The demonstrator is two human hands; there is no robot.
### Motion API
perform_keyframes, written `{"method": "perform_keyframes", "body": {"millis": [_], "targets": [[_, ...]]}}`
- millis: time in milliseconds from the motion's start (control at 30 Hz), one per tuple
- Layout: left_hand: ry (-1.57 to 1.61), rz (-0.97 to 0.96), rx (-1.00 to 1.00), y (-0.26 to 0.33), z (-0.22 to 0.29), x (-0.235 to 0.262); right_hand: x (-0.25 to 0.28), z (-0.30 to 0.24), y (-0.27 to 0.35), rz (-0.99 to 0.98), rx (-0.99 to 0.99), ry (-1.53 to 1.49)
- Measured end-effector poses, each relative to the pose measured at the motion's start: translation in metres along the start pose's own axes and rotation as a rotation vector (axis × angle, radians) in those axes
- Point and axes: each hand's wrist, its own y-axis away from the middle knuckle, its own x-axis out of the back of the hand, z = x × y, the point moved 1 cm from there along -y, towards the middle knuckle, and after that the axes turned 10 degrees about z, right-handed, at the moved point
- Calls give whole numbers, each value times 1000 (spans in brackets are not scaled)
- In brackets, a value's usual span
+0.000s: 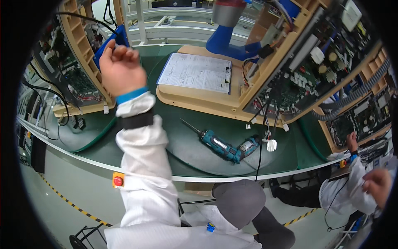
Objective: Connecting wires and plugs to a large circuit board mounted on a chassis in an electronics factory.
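My left hand [122, 68] is raised at the left, fingers curled in beside a blue part [99, 52] on a tan frame [83, 45]. Whatever the fingers may hold is hidden. At the right rim, my right hand [378, 186] hangs in the air, fingers loosely bent and apart, with nothing visible in them. A teal cordless screwdriver [222, 147] with a long thin bit lies on the green bench, touched by neither hand. Beyond it a clipboard with printed sheets [195, 72] rests on the base of a larger tan frame [199, 99] bearing circuit boards.
Loose wires with white connectors [270, 145] hang over the green bench [286, 149]. A blue curved part with a grey cylinder [228, 37] stands behind the clipboard. A red emergency button [118, 181] sits on the front edge. At right, a co-worker's hand [351, 142] touches another board-filled frame.
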Motion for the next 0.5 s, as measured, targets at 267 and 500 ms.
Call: {"method": "perform_keyframes", "body": {"millis": [267,500], "targets": [[-695,-534,218,109,-204,21,-158,-273,-125,-142,573,495],[-593,-641,514,112,-221,33,-265,-320,-155,-2,1018,396]]}}
